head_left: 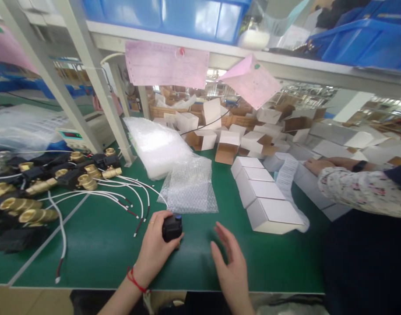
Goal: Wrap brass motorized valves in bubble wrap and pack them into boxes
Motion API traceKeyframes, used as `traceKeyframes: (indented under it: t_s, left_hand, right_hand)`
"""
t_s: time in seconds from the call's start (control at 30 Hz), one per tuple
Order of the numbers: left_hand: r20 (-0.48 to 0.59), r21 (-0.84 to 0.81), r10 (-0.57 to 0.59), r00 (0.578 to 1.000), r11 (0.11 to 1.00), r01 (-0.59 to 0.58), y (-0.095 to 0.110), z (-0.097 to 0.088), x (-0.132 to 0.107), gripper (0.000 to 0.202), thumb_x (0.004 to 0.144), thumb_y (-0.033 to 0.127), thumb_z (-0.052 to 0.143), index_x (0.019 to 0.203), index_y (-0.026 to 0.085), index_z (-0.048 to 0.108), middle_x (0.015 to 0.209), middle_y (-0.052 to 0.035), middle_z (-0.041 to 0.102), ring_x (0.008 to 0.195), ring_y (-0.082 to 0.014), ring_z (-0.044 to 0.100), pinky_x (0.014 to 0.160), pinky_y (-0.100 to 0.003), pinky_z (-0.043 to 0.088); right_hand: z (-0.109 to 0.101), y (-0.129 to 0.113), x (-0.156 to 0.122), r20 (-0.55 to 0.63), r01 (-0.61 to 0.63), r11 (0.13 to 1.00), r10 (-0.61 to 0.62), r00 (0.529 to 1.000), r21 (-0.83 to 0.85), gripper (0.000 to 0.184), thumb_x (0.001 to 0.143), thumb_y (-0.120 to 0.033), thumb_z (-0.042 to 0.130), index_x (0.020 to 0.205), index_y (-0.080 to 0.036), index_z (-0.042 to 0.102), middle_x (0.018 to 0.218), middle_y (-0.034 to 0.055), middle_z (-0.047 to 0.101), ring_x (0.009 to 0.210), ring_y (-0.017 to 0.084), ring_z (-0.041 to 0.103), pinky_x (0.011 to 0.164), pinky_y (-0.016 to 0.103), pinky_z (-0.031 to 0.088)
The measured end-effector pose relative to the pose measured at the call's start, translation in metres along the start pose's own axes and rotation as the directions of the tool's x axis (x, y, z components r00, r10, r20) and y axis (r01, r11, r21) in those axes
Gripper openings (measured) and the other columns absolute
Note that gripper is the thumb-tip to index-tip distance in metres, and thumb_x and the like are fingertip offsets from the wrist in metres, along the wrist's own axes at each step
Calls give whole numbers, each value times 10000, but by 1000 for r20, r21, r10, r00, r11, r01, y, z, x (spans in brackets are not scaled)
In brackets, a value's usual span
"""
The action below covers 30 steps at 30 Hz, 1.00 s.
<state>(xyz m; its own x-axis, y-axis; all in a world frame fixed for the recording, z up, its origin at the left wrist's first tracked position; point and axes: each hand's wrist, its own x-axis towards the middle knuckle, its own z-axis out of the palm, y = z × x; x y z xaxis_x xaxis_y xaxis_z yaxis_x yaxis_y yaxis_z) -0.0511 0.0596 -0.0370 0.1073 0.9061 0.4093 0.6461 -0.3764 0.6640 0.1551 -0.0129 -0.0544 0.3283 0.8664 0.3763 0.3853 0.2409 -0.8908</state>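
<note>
Black unit (172,228) is in the left hand (156,238), just above or on the near-middle of the green table (197,273); can't tell if it touches. Left thumb and fingers are wrapped round its sides, blue spot on its top corner. Red cord bracelet (135,281) on that wrist. Right hand (231,267) is over the table to the right of the unit, well apart from it, thumb and fingers spread with a gap between. Just beyond the unit: bubble wrap (195,192) flat on the table, its far end meeting a pile of white translucent packaging (157,146). Left side: crowd of brass valves (39,215) with black housings, white cables (105,194) trailing toward the left hand, connector ends on the table. Behind them, a bench instrument (72,134) with a lit display; digits too blurred to read. Right side: row of closed white boxes (268,192), then a co-worker's hand (318,165) at more boxes, floral sleeve (354,186). Open cartons (228,146) heaped at the back. Overhead shelf carries blue bins (200,19), pink papers (167,65) pinned to its edge.
</note>
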Motion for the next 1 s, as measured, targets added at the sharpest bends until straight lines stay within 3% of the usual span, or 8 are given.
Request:
traceKeyframes:
  t_s: [0.1,0.17,0.23,0.3,0.5,0.6,1.0]
  left_hand:
    - [-62,5,64,996,998,-64,12,3,-21,514,857,193,702,1324,210,488,1242,-113,545,1173,-281,569,1037,-494,529]
    - [-47,19,106,993,994,-105,18,4,-35,636,907,172,627,1490,218,375,1306,-135,505,1213,-282,545,1042,-488,531]
    - [-13,12,116,993,993,-115,20,1,-45,743,930,169,588,1583,236,241,1339,-147,479,1234,-282,535,1044,-480,535]
    - [18,-22,90,996,996,-90,19,-4,-51,782,923,167,592,1597,260,207,1343,-137,492,1246,-279,536,1057,-473,529]
    - [149,-192,81,985,980,-51,12,-25,-56,495,922,199,660,1365,345,496,1204,-10,614,1108,-172,629,971,-283,551]
    - [152,-235,62,986,972,-25,14,-26,-54,482,922,212,683,1353,346,516,1212,-4,614,1110,-159,626,972,-261,538]
    - [146,-281,109,983,957,-65,21,-20,-54,470,934,191,629,1366,336,512,1280,-11,600,1208,-148,590,1065,-247,484]
  right_hand:
    - [31,-10,-12,232,-299,903,233,944,309,516,853,-367,726,1325,-191,616,1312,156,673,1140,307,691,959,429,600]
    - [43,-22,-14,341,-376,866,263,903,329,628,731,-290,794,1329,-207,620,1306,125,676,1169,312,668,1012,431,566]
    - [48,-34,-16,353,-355,898,254,901,260,707,634,-210,822,1316,-236,639,1290,85,676,1195,314,636,1068,437,513]
    - [50,-39,-18,318,-332,917,254,913,220,692,614,-178,809,1284,-246,652,1273,67,676,1196,305,623,1089,426,485]
    - [44,-28,-18,337,-397,786,255,906,473,461,739,-253,769,1178,-207,638,1200,85,718,1130,255,679,1011,351,550]
    - [39,-25,-16,376,-425,750,251,892,507,485,710,-212,809,1167,-202,648,1213,86,717,1135,254,677,1029,350,538]
    - [29,-30,-22,383,-443,762,275,882,473,462,706,-173,837,1116,-236,637,1123,26,719,1064,209,681,961,288,543]
